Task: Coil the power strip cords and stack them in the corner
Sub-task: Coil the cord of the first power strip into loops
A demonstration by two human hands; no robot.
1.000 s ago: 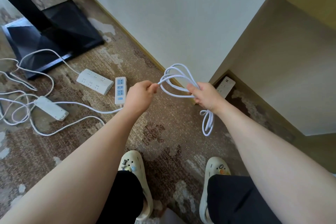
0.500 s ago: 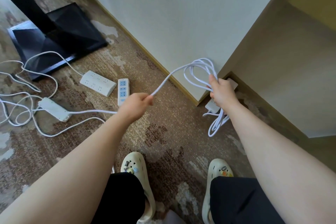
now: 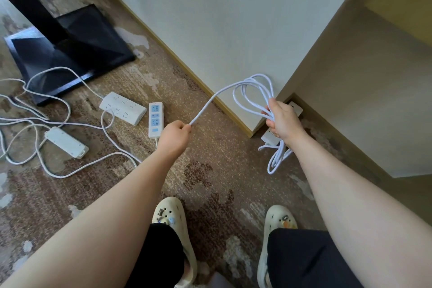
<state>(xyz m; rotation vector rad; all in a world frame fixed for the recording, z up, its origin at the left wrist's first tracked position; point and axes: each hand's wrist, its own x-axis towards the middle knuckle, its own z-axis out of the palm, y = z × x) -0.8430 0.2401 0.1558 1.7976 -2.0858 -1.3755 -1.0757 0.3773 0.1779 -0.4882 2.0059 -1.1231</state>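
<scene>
My right hand (image 3: 281,120) grips a bundle of white cord loops (image 3: 253,93), which stick up above the fist and hang below it near the corner. From the loops a straight run of the same cord (image 3: 205,106) slants down to my left hand (image 3: 174,139), which pinches it. A white strip with blue sockets (image 3: 156,119) lies just left of that hand. In the corner behind my right hand lie two white power strips (image 3: 268,137), partly hidden. Two more white strips (image 3: 122,107) (image 3: 66,142) lie on the carpet to the left amid loose cords (image 3: 70,166).
A black stand base (image 3: 70,54) sits at the upper left. A white wall with a yellow baseboard (image 3: 210,91) runs diagonally to the corner, where a beige panel (image 3: 362,100) juts out. My feet in cream clogs (image 3: 173,236) stand on the patterned carpet.
My hands have drawn apart: the right one carried the loops toward the corner, the left one slid back along the cord, which is now stretched straight between them.
</scene>
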